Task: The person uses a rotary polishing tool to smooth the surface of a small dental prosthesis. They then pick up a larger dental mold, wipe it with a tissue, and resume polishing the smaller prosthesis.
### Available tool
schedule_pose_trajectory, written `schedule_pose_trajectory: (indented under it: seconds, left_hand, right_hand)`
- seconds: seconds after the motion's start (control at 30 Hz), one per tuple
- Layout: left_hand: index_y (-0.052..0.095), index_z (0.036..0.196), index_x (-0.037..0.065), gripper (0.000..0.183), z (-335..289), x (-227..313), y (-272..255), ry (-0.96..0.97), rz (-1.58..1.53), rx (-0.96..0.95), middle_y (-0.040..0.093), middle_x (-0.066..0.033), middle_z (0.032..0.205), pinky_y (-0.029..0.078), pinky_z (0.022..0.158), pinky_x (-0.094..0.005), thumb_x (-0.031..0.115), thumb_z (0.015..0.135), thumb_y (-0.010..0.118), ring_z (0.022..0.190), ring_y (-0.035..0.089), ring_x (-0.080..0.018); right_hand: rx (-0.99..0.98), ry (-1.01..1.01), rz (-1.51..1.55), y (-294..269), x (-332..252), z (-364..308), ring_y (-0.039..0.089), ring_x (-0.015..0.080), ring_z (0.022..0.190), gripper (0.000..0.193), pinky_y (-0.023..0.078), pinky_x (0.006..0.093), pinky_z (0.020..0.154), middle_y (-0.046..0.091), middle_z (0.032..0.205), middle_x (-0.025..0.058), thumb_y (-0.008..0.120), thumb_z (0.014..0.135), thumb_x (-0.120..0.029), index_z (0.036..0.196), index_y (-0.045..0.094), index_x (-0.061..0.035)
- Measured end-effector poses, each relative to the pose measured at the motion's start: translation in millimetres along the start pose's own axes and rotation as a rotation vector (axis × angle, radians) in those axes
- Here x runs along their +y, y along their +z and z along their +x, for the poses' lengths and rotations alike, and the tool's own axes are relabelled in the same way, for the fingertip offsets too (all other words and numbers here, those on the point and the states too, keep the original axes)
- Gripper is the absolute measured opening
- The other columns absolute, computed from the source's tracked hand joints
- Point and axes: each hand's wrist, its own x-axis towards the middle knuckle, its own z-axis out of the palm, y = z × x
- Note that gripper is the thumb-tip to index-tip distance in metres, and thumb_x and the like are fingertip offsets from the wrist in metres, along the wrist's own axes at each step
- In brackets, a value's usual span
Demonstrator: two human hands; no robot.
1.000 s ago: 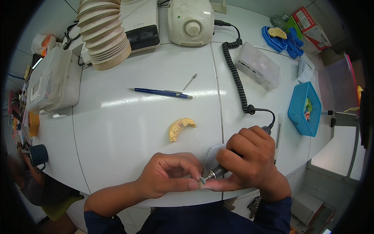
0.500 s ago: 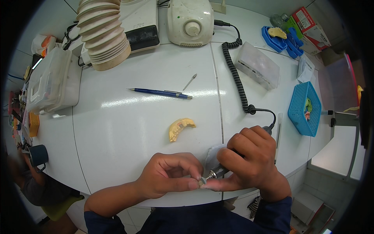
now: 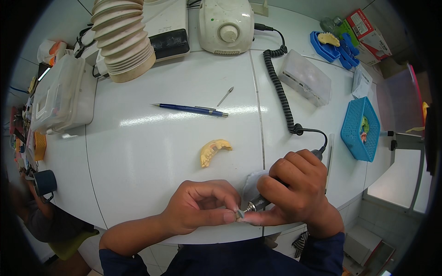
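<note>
Piece pinched at a handpiece's tip

The left grip (image 3: 198,209) is drawn together, thumb and forefinger pinching a small piece (image 3: 238,218) that the fingertips mostly hide. The piece is between the two hands, over the front edge of the bench (image 3: 138,165). The right grip (image 3: 297,184) is closed around a dark handpiece (image 3: 258,202), its thumb stretched toward the piece. A grey wheel (image 3: 241,213) on the handpiece's tip is right at the piece; whether they touch is too small to tell. Beside the handpiece, partly covered, lies a pale pad (image 3: 252,184). Farther back, a curved yellow cast (image 3: 214,151) lies on the bench, well apart from both hands. Beyond it are a blue pencil (image 3: 189,110) and, just past its blunt end, a bur (image 3: 225,95). A coiled cord (image 3: 278,87) runs from the handpiece to a white controller (image 3: 226,27) at the back. Right of the cord are a clear box (image 3: 306,77) and a blue basket (image 3: 352,142); at the far left stand a plastic case (image 3: 62,96) and a dark mug (image 3: 44,183)
</note>
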Motion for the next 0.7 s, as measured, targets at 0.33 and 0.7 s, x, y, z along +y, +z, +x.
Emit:
schedule_pose_trajectory:
  seconds: [0.33, 0.7]
  left_hand:
    - [0.069, 0.091, 0.002, 0.009, -0.3, -1.5, -0.2, 0.010, -0.011, 0.007, 0.062, -0.0122, 0.097, 0.046, 0.089, -0.0328, 0.004, 0.085, 0.076, 0.092, 0.058, -0.0180]
    - [0.070, 0.091, 0.002, 0.008, -0.8, -1.5, -0.8, 0.000, -0.012, 0.006, 0.063, -0.0119, 0.098, 0.046, 0.088, -0.0327, 0.002, 0.085, 0.076, 0.092, 0.059, -0.0173]
  right_hand:
    - [-0.010, 0.001, 0.005, -1.2, -0.9, 0.6, 0.048, 0.0168, 0.058, 0.049, 0.033, 0.0313, 0.055, 0.041, 0.067, 0.0007, 0.077, 0.073, -0.058, 0.071, 0.057, -0.0132]
    - [-0.047, -0.003, 0.007, -2.5, -1.0, 1.2, 0.048, 0.0175, 0.059, 0.048, 0.032, 0.0319, 0.055, 0.042, 0.068, 0.0010, 0.077, 0.073, -0.057, 0.072, 0.057, -0.0135]
